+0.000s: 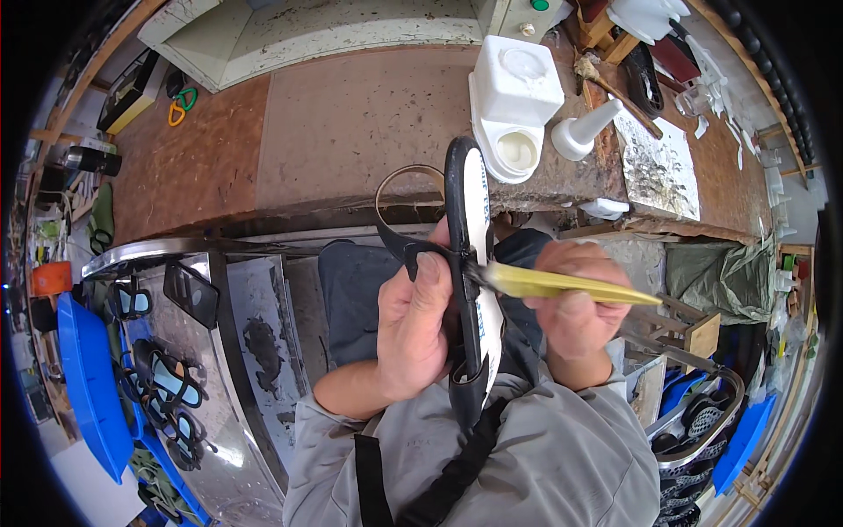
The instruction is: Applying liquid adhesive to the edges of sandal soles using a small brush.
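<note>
1. The left hand point(413, 329) grips a black sandal point(468, 325) by its side, thumb uppermost; the sandal stands on edge above the person's lap, at the near side of the bench point(351, 132), its long axis running near to far; its white footbed faces right, and its strap point(384, 195) loops out to the left.
2. The right hand point(577, 303) is closed around a yellow-handled brush point(527, 282); the brush points left, its tip at the sandal's middle; whether the bristles touch it I cannot tell.
3. On the right part of the bench stands a white dispenser point(520, 88); just right of it is a white cone-topped container point(587, 130); farther right lies a stained paper sheet point(660, 167).
4. Scissors point(181, 107) with green and orange handles lie far left on the bench.
5. To the left, a metal-topped stand point(224, 413) carries several dark sandals point(171, 379); a blue tray point(90, 386) leans beyond its left side.
</note>
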{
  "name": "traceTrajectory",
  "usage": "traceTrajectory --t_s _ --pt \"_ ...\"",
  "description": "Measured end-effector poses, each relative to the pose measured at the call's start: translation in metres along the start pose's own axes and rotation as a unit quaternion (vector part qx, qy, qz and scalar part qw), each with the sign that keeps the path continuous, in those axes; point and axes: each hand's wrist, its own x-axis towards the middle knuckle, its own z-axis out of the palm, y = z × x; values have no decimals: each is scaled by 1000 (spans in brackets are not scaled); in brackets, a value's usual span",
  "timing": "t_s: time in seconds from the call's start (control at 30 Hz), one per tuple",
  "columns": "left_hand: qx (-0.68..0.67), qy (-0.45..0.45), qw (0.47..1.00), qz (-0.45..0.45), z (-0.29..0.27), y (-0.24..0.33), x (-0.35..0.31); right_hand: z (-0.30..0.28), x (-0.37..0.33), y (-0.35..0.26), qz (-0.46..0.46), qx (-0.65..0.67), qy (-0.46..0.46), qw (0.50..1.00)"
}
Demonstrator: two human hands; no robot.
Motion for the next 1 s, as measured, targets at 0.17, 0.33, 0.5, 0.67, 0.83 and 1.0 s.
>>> traceTrajectory --t_s 0.17,0.33,0.5,0.67,0.83,1.0 --pt "-42 44 998 10 10 1 -4 -1 -13 -3 -78 -100 -45 991" --pt "-19 43 999 13 13 0 -9 -3 -24 -11 -89 -105 -61 989" --pt "-15 38 999 22 16 2 -10 -6 -35 -16 -103 -100 -68 987" --pt "-14 49 998 25 20 -1 -11 -10 -43 -20 -111 -95 -67 987" --pt "-5 55 998 29 22 -2 -11 -12 -47 -26 -111 -95 -66 987" --pt "7 60 998 36 24 -4 -10 -16 -48 -33 -106 -102 -83 986"
